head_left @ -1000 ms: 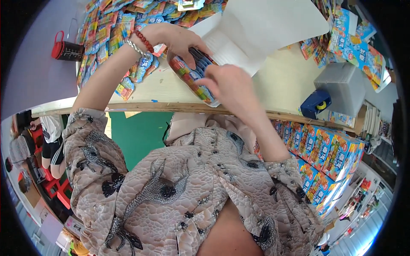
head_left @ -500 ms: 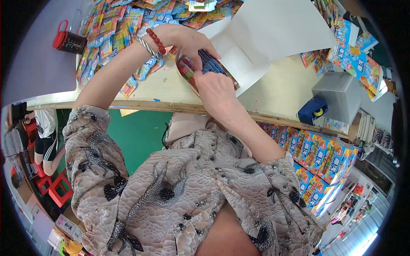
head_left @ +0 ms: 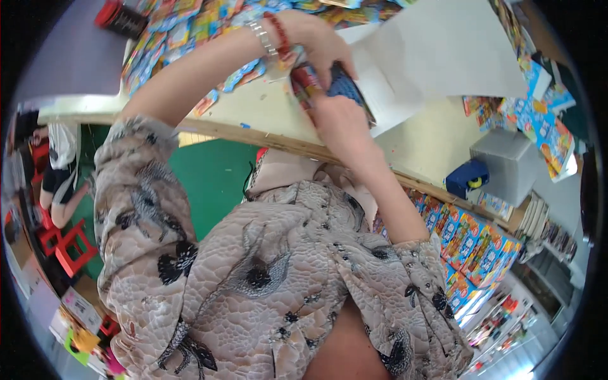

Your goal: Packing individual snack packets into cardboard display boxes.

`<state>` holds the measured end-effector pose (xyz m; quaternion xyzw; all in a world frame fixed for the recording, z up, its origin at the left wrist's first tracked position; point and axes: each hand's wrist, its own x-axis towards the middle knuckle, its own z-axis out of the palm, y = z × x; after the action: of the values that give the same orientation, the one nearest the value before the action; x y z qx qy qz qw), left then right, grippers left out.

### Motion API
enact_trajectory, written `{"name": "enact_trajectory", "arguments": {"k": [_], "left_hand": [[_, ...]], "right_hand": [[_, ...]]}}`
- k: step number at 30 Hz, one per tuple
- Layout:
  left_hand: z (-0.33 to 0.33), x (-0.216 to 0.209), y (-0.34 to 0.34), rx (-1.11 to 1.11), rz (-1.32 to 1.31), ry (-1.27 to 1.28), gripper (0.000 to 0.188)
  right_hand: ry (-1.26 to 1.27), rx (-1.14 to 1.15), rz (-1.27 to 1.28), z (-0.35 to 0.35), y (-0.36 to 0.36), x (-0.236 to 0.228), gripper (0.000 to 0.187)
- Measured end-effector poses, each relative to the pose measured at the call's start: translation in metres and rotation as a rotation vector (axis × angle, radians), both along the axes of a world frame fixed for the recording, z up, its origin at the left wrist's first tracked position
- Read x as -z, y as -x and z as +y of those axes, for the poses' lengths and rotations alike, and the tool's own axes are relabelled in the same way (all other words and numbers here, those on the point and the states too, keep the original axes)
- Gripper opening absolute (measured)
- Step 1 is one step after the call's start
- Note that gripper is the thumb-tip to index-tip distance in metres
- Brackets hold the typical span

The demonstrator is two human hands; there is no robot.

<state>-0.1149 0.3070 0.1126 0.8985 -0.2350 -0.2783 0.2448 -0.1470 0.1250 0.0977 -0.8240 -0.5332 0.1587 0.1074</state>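
Note:
Both hands are at an open carton whose large white flap (head_left: 459, 54) spreads to the right on the table. A row of blue-backed packets (head_left: 344, 87) stands inside it, and a red, colourful part (head_left: 304, 77) shows at the carton's left. My left hand (head_left: 320, 41), with bracelets at the wrist, reaches over from the far side, thumb and fingers closed round the blue packets. Against their near side, my right hand (head_left: 345, 126) is closed, its fingertips hidden in the carton. The picture is somewhat blurred.
Heaps of colourful flat packets (head_left: 183, 47) cover the table's far left, with more packets (head_left: 551, 136) at the right. A blue tape dispenser (head_left: 467, 177) and a translucent box (head_left: 503, 158) stand near the right edge. Printed cartons (head_left: 465, 237) are stacked below; red stools (head_left: 76, 247) stand left.
The whole view has shifted, so the table and hands appear a little further right. Both hands stay at the carton, the left still over the blue packets.

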Motion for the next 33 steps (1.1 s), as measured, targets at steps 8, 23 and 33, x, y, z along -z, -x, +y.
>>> {"name": "enact_trajectory", "arguments": {"k": [8, 23, 33], "left_hand": [[-0.002, 0.006, -0.019, 0.081, 0.138, -0.095, 0.06], [-0.023, 0.057, -0.017, -0.165, -0.214, 0.092, 0.071], [-0.026, 0.055, -0.03, -0.168, -0.142, 0.083, 0.071]], "right_hand": [[-0.063, 0.008, 0.285, -0.015, -0.021, 0.009, 0.016], [0.057, 0.332, 0.139, -0.022, 0.005, 0.008, 0.027], [0.038, 0.334, 0.209, -0.027, -0.028, 0.024, 0.021]]}}
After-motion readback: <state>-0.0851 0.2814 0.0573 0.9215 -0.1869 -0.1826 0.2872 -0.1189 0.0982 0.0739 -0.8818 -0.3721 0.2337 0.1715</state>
